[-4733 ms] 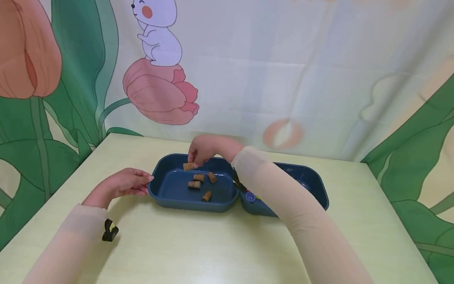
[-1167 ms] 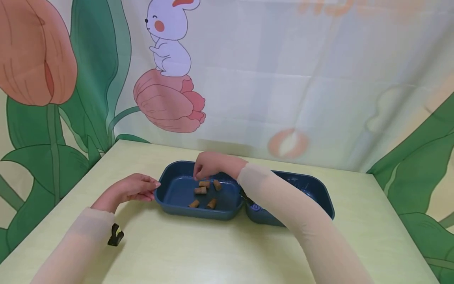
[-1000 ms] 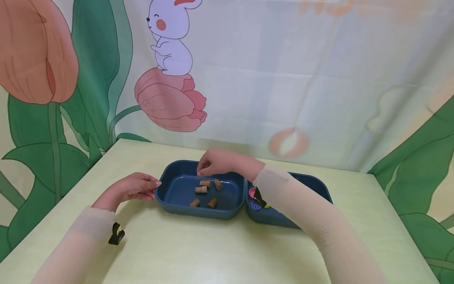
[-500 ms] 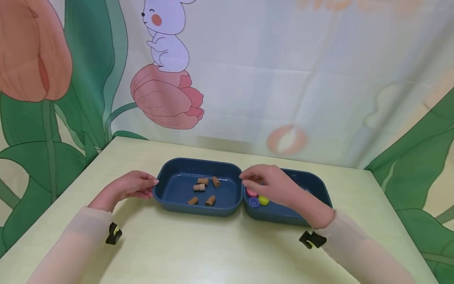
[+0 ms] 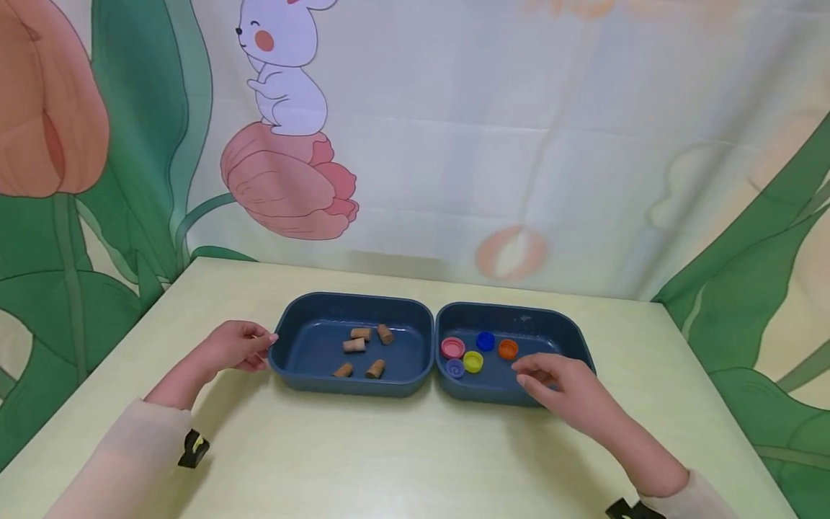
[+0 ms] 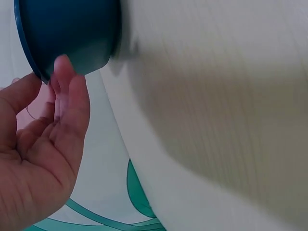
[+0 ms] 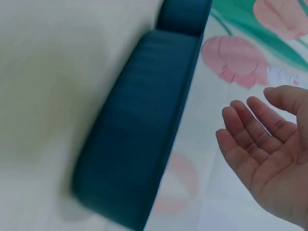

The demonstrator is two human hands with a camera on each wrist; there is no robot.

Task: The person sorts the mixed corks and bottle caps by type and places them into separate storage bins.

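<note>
In the head view, several brown corks (image 5: pixel 354 345) lie in the left dark-blue tray (image 5: pixel 350 386). At this tray's left end, my left hand (image 5: pixel 235 345) pinches the rim; the left wrist view shows the thumb and fingers of the left hand (image 6: pixel 45 139) at the rim and outer wall of the tray (image 6: pixel 72 33). Over the front right part of the right dark-blue tray (image 5: pixel 483 393) hovers my right hand (image 5: pixel 570 393), holding nothing. Its fingers are relaxed and parted, and the palm of the right hand (image 7: pixel 274 159) is bare in the right wrist view.
Inside the right tray are several round plastic caps: a pink cap (image 5: pixel 452 348), a yellow cap (image 5: pixel 473 362), a purple cap (image 5: pixel 454 369), a blue cap (image 5: pixel 485 341) and an orange cap (image 5: pixel 509 349). Both trays touch end to end on the pale table (image 5: pixel 363 454), before a printed curtain (image 5: pixel 421 144).
A cork held by my right hand earlier was let go into the left tray. Then the right hand moved right, from above the left tray to the right one. The left hand stays at the rim.
</note>
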